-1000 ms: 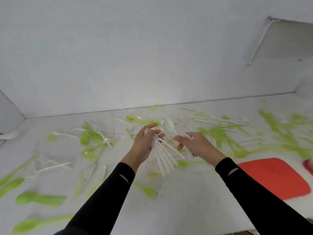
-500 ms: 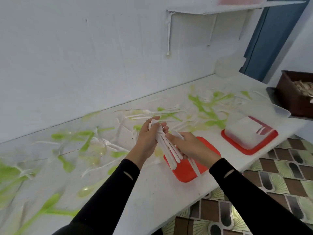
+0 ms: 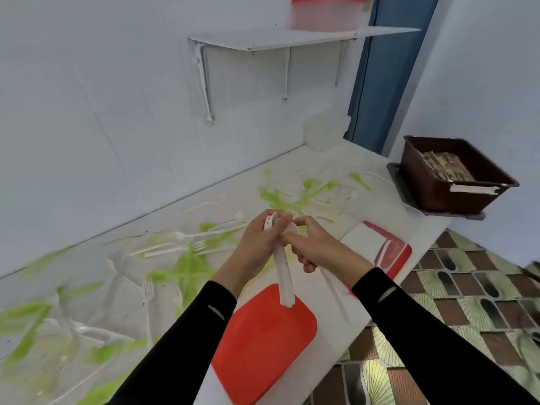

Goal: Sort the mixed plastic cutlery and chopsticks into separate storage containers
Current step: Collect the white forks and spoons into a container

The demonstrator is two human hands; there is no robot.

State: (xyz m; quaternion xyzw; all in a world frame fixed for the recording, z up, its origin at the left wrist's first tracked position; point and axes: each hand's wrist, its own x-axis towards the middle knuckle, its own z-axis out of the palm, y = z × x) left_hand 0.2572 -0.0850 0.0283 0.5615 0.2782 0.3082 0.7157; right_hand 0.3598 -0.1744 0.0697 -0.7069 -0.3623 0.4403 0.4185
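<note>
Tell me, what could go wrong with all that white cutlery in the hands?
1. The left hand holds the white cutlery bundle only near its top, while the right hand pinches there; the long handles hang loose and could slip out.
2. They hang over the red lid close to the front edge of the table, so a dropped piece might bounce onto the tiled floor.

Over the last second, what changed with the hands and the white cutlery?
The view swung right: shelf and brown bin came into sight. The white cutlery bundle in the left hand closed from a fan into a tight stack, handles down over the red lid. The right hand moved in and pinches its heads. Unchanged: left hand's grip; loose cutlery strewn on the counter.
</note>
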